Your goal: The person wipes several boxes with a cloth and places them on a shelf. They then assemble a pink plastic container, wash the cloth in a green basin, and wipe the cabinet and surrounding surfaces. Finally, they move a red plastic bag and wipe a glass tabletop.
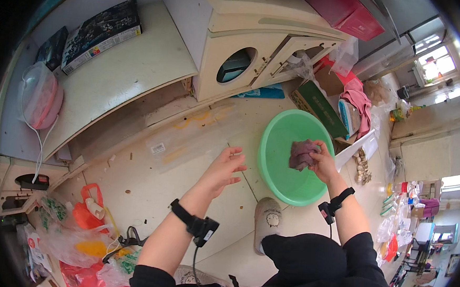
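Observation:
A folded purple-brown cloth point(301, 154) is gripped by my right hand point(322, 160), over the inside of a round green plastic basin point(276, 173) on the floor. The cloth bunches below my fingers; I cannot tell whether it touches the basin's bottom. To the left of the basin, my left hand point(223, 170) hovers over the floor tiles with its fingers apart and nothing in them. Each wrist wears a black strap with a small device.
A cream cabinet point(214, 63) with a round opening stands behind the basin. Cardboard boxes point(319, 107) and a pink cloth point(357, 101) crowd its far right. Plastic bags point(84, 245) lie at lower left. My slippered foot point(268, 222) is close to the basin.

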Motion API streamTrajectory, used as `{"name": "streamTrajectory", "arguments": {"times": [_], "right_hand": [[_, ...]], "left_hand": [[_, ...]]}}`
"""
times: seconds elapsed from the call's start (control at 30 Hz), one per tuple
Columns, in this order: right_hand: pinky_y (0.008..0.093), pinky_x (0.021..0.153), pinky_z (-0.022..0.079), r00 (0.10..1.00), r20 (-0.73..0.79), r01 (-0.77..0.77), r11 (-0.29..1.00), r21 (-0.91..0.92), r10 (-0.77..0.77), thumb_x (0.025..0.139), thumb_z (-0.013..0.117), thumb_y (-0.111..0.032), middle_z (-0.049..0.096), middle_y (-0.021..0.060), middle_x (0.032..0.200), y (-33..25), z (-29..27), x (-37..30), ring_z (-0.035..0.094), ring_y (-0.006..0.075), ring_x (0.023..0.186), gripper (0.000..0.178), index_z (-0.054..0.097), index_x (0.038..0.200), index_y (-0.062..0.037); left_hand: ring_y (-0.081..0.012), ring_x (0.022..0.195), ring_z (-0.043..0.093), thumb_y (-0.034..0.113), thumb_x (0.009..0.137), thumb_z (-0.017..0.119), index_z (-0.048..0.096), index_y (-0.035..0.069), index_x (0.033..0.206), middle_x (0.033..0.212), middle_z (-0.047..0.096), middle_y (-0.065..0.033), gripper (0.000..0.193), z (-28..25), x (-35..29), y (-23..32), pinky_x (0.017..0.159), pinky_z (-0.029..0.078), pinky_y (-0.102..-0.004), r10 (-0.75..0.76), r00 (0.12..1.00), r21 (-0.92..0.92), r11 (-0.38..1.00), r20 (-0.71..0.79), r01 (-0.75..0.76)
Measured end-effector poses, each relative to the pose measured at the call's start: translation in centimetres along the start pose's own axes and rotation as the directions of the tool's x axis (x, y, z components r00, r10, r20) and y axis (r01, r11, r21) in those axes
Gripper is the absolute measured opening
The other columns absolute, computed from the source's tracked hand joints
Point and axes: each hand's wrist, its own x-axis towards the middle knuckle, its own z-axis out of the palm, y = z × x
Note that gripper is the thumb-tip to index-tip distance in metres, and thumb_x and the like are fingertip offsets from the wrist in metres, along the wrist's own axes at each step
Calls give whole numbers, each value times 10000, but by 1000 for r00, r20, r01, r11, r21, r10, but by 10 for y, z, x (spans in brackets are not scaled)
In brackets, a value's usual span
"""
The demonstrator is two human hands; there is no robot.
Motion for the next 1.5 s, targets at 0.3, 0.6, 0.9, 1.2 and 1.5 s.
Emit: {"name": "streamTrajectory", "arguments": {"times": [0.3, 0.6, 0.9, 1.2, 1.5], "right_hand": [[634, 1065, 252, 971, 73, 88, 56, -995, -226, 835, 653, -206, 142, 148, 1556, 111, -31, 67, 187, 481, 1382, 777, 234, 1487, -274], [696, 1082, 156, 952, 138, 123, 72, -990, 275, 950, 476, -360, -25, 63, 1601, 114, 7, 87, -17, 374, 1456, 668, 114, 1511, -343], [587, 1041, 320, 998, 65, 67, 282, -957, -18, 810, 687, -162, 306, 155, 1474, 117, -27, 94, 244, 378, 1371, 855, 191, 1489, -318], [284, 846, 461, 930, 350, -24, 970, -240, 110, 802, 697, -131, 608, 31, 982, 94, -45, 78, 560, 130, 933, 275, 570, 1030, -43], [412, 788, 459, 816, 432, 570, 655, -496, -384, 826, 576, -83, 570, 174, 920, 63, -25, 50, 547, 342, 882, 165, 522, 955, 4]], "left_hand": [[-212, 1230, 425, 406, 942, 564, 285, 108, 1455, 1382, 387, -66, 655, 34, 23, -11, 1006, 359, -446, -58, 998, 64, 996, 30, 56], [-308, 1465, -8, 498, 953, 485, 7, 152, 1527, 1593, -57, -101, 823, 124, 119, -44, 1131, 94, -593, -252, 957, -237, 948, -146, 214], [-319, 1462, -61, 554, 964, 375, -5, 173, 1529, 1589, -114, -72, 780, 151, 186, -69, 1101, 24, -655, -379, 900, -542, 813, -215, 214], [-370, 1257, 438, 334, 986, 424, 151, 178, 1516, 1428, 396, -143, 616, 128, 257, -140, 994, 309, -644, -431, 855, -484, 836, -288, 259], [-266, 888, 619, 97, 951, 448, 510, 56, 1178, 1025, 607, -108, 239, 149, 244, -136, 763, 547, -443, -273, 947, -609, 785, -170, 117]]}}
